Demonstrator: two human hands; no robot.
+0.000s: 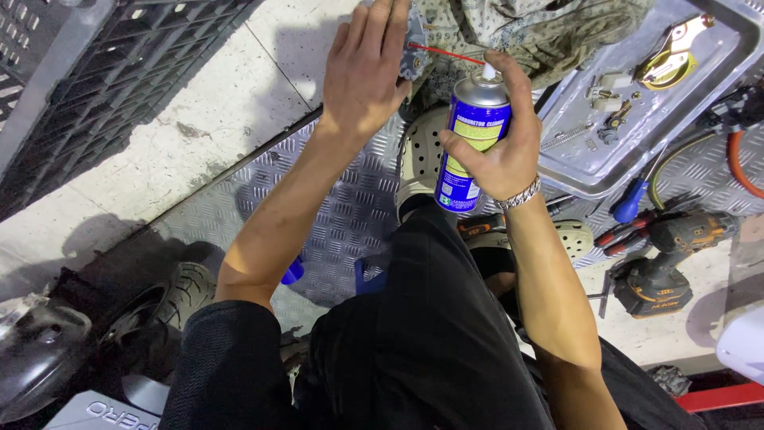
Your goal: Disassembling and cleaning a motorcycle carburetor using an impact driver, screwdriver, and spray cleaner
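Observation:
My right hand [501, 143] grips a blue and yellow spray can [469, 147], forefinger on its white nozzle. A thin red straw [446, 54] runs from the nozzle to the left, toward my left hand. My left hand [368, 68] lies with fingers together on a small grey part [414, 49] next to a patterned rag [525, 32]; whether it grips the part is hidden by the hand. Below the can sit my dark trouser legs and a pale perforated clog [418, 151].
A metal tray [676, 119] at the right holds screws, small parts and a gold-coloured piece [672, 56]. A cordless drill [664, 267], pliers and a blue-handled screwdriver [630, 201] lie on the chequer plate. A black crate [103, 72] stands top left, a tyre [171, 299] bottom left.

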